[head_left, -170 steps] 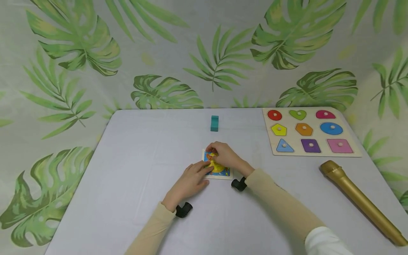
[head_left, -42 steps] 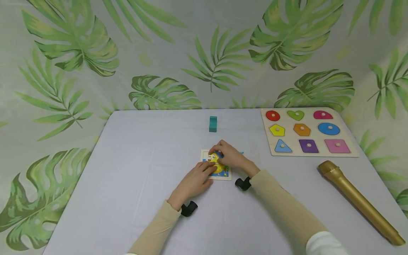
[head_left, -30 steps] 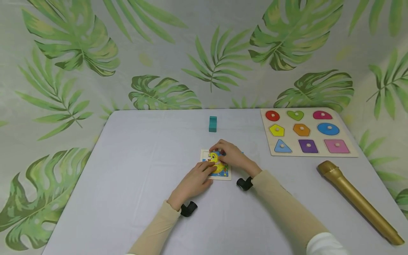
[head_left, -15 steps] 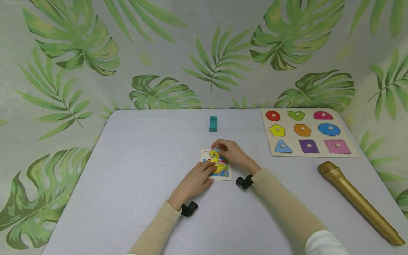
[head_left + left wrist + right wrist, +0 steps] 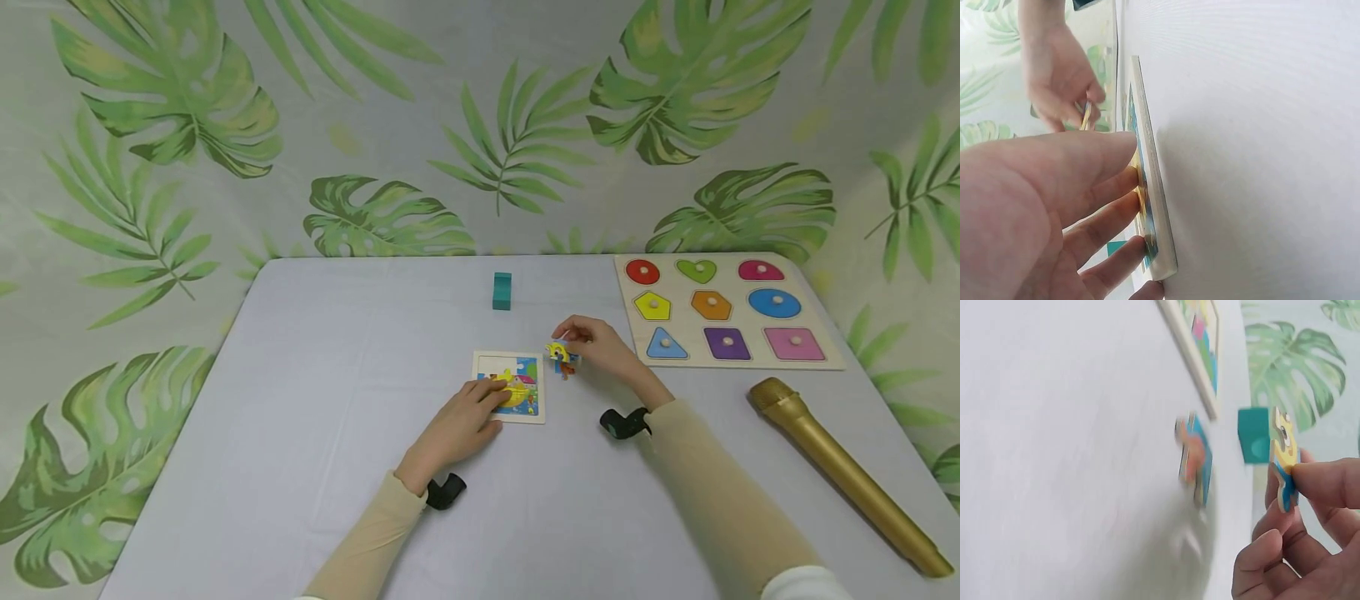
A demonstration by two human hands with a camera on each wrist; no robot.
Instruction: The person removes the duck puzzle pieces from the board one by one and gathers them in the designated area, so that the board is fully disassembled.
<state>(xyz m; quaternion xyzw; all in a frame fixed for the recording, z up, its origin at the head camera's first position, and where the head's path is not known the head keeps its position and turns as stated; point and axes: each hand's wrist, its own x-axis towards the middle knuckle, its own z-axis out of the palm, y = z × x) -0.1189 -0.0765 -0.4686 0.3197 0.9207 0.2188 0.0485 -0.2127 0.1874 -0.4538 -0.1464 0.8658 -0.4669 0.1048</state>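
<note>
A small jigsaw puzzle board [image 5: 534,419] with a pale frame lies mid-table, showing a yellow duck picture; bare wood shows at its upper left. My left hand [image 5: 457,421] rests on it, fingers laid on the duck part; in the left wrist view the fingertips [image 5: 1141,244] press the board's face. Right of the board, my right hand [image 5: 602,348] pinches a yellow and blue puzzle piece [image 5: 1285,447] with an eye printed on it, held on edge between thumb and fingers. Below that piece, a blue and orange puzzle piece [image 5: 1194,456] lies on the table.
A teal block [image 5: 502,292] stands behind the puzzle. At the back right lies a wooden shape board [image 5: 678,354] with several knobbed coloured shapes. A gold microphone [image 5: 847,475] lies along the right side. A leaf-print cloth [image 5: 390,125] hangs behind the table.
My right hand has lifted the yellow and blue piece off the board and moved right with it. The orange part seen earlier at the board's upper left is gone from there. My left hand stays put.
</note>
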